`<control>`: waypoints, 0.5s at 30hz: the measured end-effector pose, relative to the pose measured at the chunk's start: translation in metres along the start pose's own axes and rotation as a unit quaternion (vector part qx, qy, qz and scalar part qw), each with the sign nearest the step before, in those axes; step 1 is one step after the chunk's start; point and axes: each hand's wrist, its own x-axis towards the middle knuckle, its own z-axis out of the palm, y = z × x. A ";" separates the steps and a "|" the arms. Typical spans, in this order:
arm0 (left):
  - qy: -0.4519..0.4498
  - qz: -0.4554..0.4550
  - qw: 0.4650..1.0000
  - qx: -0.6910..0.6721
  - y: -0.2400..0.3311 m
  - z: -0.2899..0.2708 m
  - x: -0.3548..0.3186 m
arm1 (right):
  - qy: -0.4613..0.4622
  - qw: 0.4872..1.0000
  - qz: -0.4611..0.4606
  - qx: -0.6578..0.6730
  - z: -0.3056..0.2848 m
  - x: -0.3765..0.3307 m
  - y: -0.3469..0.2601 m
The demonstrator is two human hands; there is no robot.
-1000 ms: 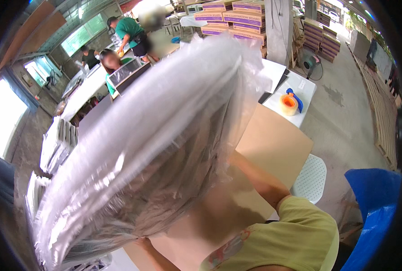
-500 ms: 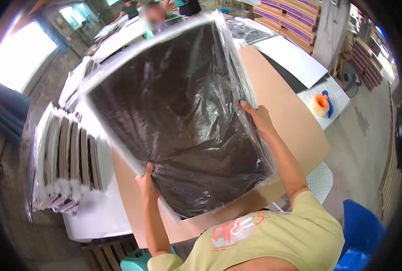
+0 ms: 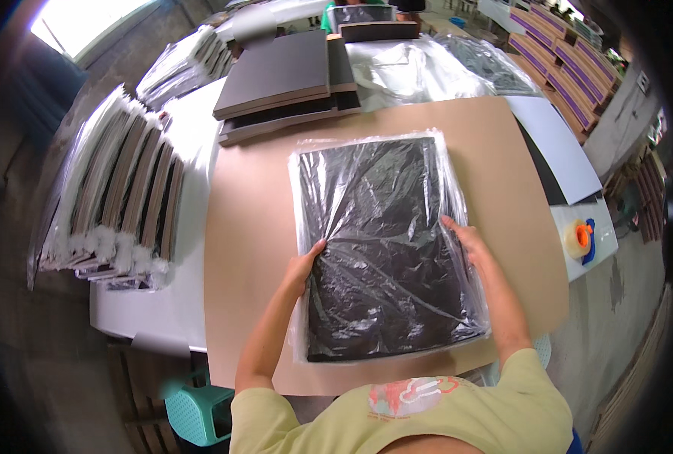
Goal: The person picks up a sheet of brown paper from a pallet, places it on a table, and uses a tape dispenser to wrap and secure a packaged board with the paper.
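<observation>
A dark rectangular panel (image 3: 382, 280) wrapped in loose clear plastic is between my two hands, over a large brown cardboard sheet (image 3: 253, 227). My left hand (image 3: 303, 269) grips its left edge, thumb on top, with creases in the plastic fanning out from the thumb. On the right edge, my right hand (image 3: 466, 240) is closed in the same way, a little farther from me. The fingers of both hands are partly hidden at the panel's sides. Whether the panel rests fully on the cardboard I cannot tell.
Behind the cardboard lie stacked dark panels (image 3: 276, 76). Several plastic-wrapped panels (image 3: 117, 181) stand in a row at the left. A tape roll on a blue dispenser (image 3: 580, 239) sits at the right table corner. A green stool (image 3: 194, 415) is at lower left.
The wrapped panel has come down from a raised, tilted position to lie flatter over the cardboard, still in both hands. The stacked dark panels behind it are now visible.
</observation>
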 end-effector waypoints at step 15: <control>0.556 0.036 0.715 0.422 -0.065 -0.168 -0.086 | -0.065 0.996 0.049 0.041 0.002 0.041 -0.004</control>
